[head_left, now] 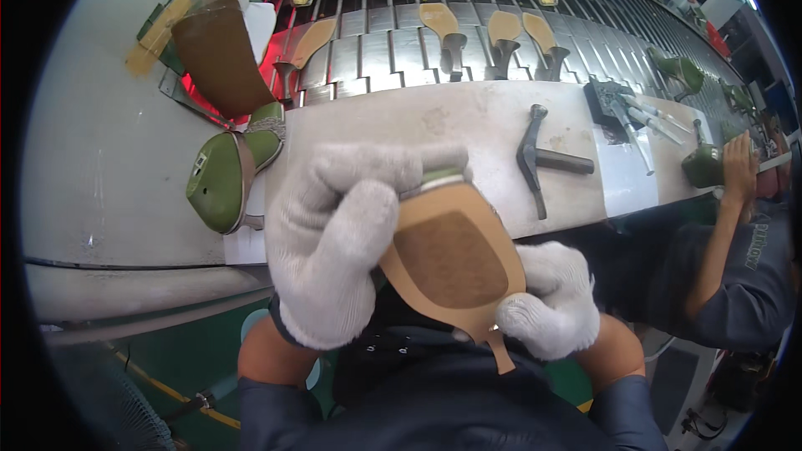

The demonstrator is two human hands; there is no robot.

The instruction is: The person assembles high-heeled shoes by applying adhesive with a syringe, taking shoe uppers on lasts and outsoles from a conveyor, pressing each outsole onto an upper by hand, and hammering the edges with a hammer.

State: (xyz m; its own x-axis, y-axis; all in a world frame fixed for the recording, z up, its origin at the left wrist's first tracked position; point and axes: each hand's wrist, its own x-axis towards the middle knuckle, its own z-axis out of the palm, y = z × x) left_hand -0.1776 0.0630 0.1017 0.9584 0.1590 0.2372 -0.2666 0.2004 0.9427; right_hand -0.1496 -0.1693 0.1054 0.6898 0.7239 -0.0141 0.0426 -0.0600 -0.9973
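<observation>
Both my hands wear white knitted gloves and hold a shoe (455,259) above the table's near edge, its tan sole facing up. A darker brown patch covers the middle of the sole, and a little green shows at the toe end. My left hand (330,242) grips the toe and left side. My right hand (551,301) pinches the narrow end, where a slim tan heel piece points toward me. What lies under the sole is mostly hidden. To the left of my hands, a green shoe (221,184) rests on its side. A cross-shaped hammer (539,159) lies on the table beyond my right hand.
Beyond the pale table (393,117) runs a slatted metal conveyor (368,50) carrying several tan heeled soles (437,23) and shoes. A brown board (219,58) stands at the left. Syringe-like tubes (656,121) lie at the right, near a co-worker's hand (739,169) on a green shoe (703,165).
</observation>
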